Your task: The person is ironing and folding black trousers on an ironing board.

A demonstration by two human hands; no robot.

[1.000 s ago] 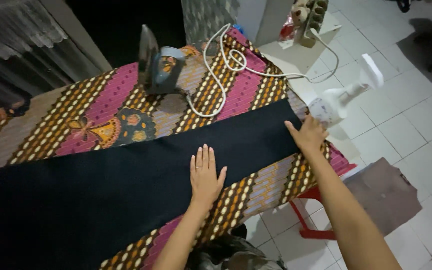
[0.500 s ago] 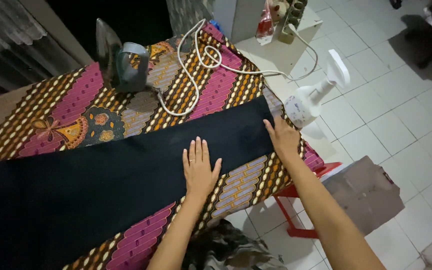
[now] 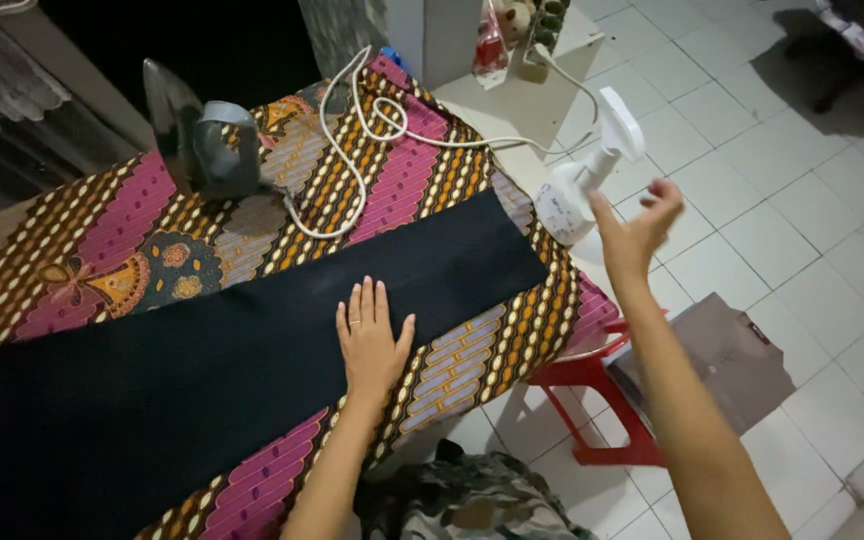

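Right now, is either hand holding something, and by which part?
Nothing is held. The left hand lies flat on the black cloth. The right hand is open in the air beside the white spray bottle.

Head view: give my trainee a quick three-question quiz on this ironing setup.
1. True or false: the left hand lies flat on the black cloth.
2. Which thing is the right hand nearest? A) iron B) white spray bottle C) red stool
3. How does the iron stand on the patterned cover?

Key: 1. True. 2. B; the hand is raised, open, beside it, not touching. 3. Upright on its heel, its white cord looping across the cover.
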